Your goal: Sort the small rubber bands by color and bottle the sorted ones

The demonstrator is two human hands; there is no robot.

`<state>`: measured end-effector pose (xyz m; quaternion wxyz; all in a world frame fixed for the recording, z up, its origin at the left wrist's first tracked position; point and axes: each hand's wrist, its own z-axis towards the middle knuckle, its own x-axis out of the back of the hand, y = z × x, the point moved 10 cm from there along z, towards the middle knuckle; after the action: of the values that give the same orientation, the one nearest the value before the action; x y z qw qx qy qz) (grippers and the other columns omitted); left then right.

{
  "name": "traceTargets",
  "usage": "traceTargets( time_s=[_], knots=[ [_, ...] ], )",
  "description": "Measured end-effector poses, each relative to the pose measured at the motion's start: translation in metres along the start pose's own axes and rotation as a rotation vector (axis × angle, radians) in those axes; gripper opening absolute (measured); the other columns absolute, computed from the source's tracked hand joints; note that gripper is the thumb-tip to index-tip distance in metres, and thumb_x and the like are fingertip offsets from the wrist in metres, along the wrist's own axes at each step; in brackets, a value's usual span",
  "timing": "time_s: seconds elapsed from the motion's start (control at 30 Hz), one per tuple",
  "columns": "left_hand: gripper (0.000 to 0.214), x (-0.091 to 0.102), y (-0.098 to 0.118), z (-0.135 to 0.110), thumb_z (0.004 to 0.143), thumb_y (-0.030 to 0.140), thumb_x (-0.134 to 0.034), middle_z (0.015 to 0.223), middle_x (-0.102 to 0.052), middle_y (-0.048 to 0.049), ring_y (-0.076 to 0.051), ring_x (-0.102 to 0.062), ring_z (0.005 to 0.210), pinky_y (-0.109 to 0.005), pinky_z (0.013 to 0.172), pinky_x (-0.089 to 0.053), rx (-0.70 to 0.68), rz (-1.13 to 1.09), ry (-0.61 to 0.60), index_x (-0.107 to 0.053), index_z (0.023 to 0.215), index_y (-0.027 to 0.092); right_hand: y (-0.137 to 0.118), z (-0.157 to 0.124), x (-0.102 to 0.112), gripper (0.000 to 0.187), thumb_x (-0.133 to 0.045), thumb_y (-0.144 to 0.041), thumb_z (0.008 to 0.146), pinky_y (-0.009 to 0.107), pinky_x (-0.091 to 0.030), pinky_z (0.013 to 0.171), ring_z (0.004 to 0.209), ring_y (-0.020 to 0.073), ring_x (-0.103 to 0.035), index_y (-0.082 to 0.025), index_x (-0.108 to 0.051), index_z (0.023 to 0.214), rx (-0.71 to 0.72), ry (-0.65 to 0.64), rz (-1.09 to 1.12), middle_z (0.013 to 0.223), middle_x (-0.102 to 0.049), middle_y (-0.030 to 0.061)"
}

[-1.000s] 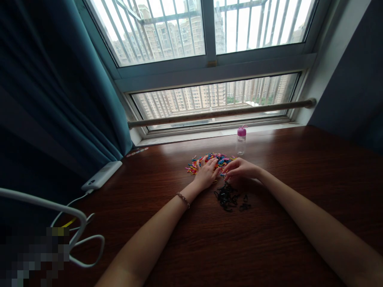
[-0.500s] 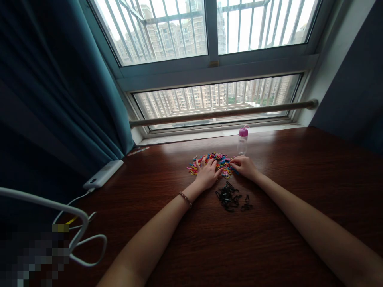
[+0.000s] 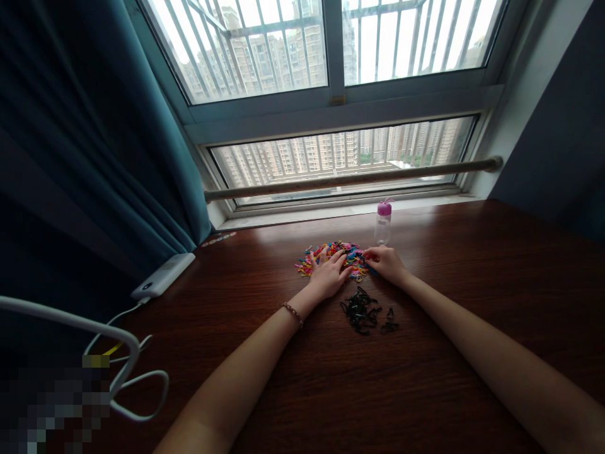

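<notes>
A loose heap of small multicoloured hair ties (image 3: pixel 352 257) lies on the dark wooden table. My left hand (image 3: pixel 327 275) rests on the heap's left and near part, palm down with fingers spread. At its right edge my right hand (image 3: pixel 385 262) has thumb and fingertips pinched together; whatever they hold is too small to make out. Nearer to me sits a separate pile of black hair ties (image 3: pixel 360 310), with a few more black ones (image 3: pixel 390 323) just to its right. Behind my right hand stands a clear bottle with a pink lid (image 3: pixel 384 222).
The brown table (image 3: pixel 302 391) runs up to a barred window with a metal rail (image 3: pixel 350 181) across it. At left are a white power bank (image 3: pixel 164 276) with a cable, a thick white tube (image 3: pixel 61 317) and a blue curtain (image 3: pixel 155 139).
Little differs. The fingers of my left hand have shifted slightly on the colourful heap, and my right fingertips have moved a touch at its right edge.
</notes>
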<state>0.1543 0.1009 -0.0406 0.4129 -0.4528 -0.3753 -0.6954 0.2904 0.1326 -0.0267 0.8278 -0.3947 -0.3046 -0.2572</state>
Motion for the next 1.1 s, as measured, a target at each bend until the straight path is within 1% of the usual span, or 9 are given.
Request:
traceTargets(
  time_s=[0.1,0.23,0.43,0.57,0.67,0.77,0.9,1.0,1.1],
  knots=[
    [0.049,0.001,-0.001,0.000,0.083,0.057,-0.025,0.130,-0.041,-0.0028,-0.034,-0.018,0.125,-0.065,0.097,-0.003,0.016,0.008,0.008,-0.045,0.119,0.031,0.000,-0.001,0.006,0.020,-0.057,-0.017,0.069,0.027,-0.046,0.066,0.066,0.0158,-0.060,-0.021,-0.067,0.085,-0.034,0.045,0.074,0.072,-0.067,0.0023],
    [0.052,0.004,-0.004,-0.002,0.081,0.059,-0.026,0.126,-0.043,-0.0061,-0.033,-0.024,0.121,-0.062,0.098,-0.008,0.051,0.028,0.024,-0.048,0.116,0.028,0.004,0.000,0.009,0.018,-0.054,-0.019,0.070,0.026,-0.048,0.063,0.064,0.0142,-0.060,-0.019,-0.066,0.085,-0.066,0.082,0.180,0.074,-0.066,0.0025],
    [0.052,0.009,-0.001,-0.003,0.082,0.057,-0.028,0.120,-0.044,-0.0094,-0.031,-0.028,0.117,-0.059,0.098,-0.012,0.038,0.024,0.057,-0.048,0.115,0.022,0.001,0.000,0.013,0.020,-0.050,-0.018,0.071,0.025,-0.046,0.060,0.063,0.0134,-0.057,-0.018,-0.068,0.080,-0.025,0.119,0.136,0.072,-0.064,0.0037],
    [0.041,0.022,-0.001,-0.002,0.085,0.047,-0.034,0.112,-0.050,-0.0090,-0.026,-0.036,0.111,-0.049,0.099,-0.020,0.018,-0.024,0.148,-0.051,0.109,0.019,-0.001,0.000,0.014,0.022,-0.050,-0.016,0.070,0.024,-0.045,0.061,0.063,0.0133,-0.056,-0.018,-0.068,0.080,-0.017,0.114,0.147,0.074,-0.063,0.0038],
    [0.028,0.029,-0.010,-0.001,0.087,0.034,-0.036,0.105,-0.054,-0.0076,-0.022,-0.042,0.104,-0.042,0.094,-0.028,0.055,-0.094,0.204,-0.055,0.101,0.019,0.002,0.000,0.012,0.022,-0.050,-0.016,0.069,0.024,-0.045,0.060,0.064,0.0132,-0.055,-0.018,-0.068,0.082,-0.028,0.108,0.168,0.075,-0.062,0.0034],
    [0.023,0.032,-0.016,-0.002,0.086,0.027,-0.037,0.102,-0.056,-0.0065,-0.021,-0.045,0.100,-0.038,0.089,-0.033,0.082,-0.134,0.235,-0.057,0.097,0.020,0.003,0.001,0.010,0.021,-0.051,-0.016,0.068,0.024,-0.045,0.061,0.063,0.0130,-0.055,-0.018,-0.068,0.081,-0.030,0.102,0.170,0.074,-0.061,0.0033],
    [0.023,0.033,-0.007,-0.004,0.085,0.023,-0.038,0.108,-0.056,-0.0046,-0.021,-0.041,0.107,-0.039,0.093,-0.030,0.020,-0.109,0.233,-0.056,0.100,0.021,0.004,0.000,0.013,0.015,-0.053,-0.016,0.067,0.024,-0.045,0.061,0.064,0.0131,-0.055,-0.016,-0.066,0.073,-0.042,0.128,0.159,0.071,-0.060,0.0032],
    [0.027,0.037,-0.002,-0.003,0.085,0.023,-0.038,0.120,-0.051,-0.0041,-0.024,-0.033,0.117,-0.045,0.099,-0.021,-0.015,-0.054,0.241,-0.053,0.108,0.021,0.007,0.000,0.017,0.011,-0.054,-0.018,0.066,0.025,-0.045,0.061,0.064,0.0133,-0.055,-0.017,-0.064,0.070,-0.068,0.157,0.164,0.071,-0.060,0.0027],
    [0.030,0.039,-0.004,0.004,0.086,0.024,-0.036,0.127,-0.046,-0.0035,-0.025,-0.026,0.123,-0.050,0.101,-0.013,-0.024,-0.003,0.224,-0.051,0.112,0.024,0.013,0.000,0.018,0.010,-0.056,-0.022,0.066,0.025,-0.046,0.061,0.063,0.0134,-0.057,-0.017,-0.064,0.070,-0.135,0.168,0.250,0.072,-0.062,0.0026]
  ],
)
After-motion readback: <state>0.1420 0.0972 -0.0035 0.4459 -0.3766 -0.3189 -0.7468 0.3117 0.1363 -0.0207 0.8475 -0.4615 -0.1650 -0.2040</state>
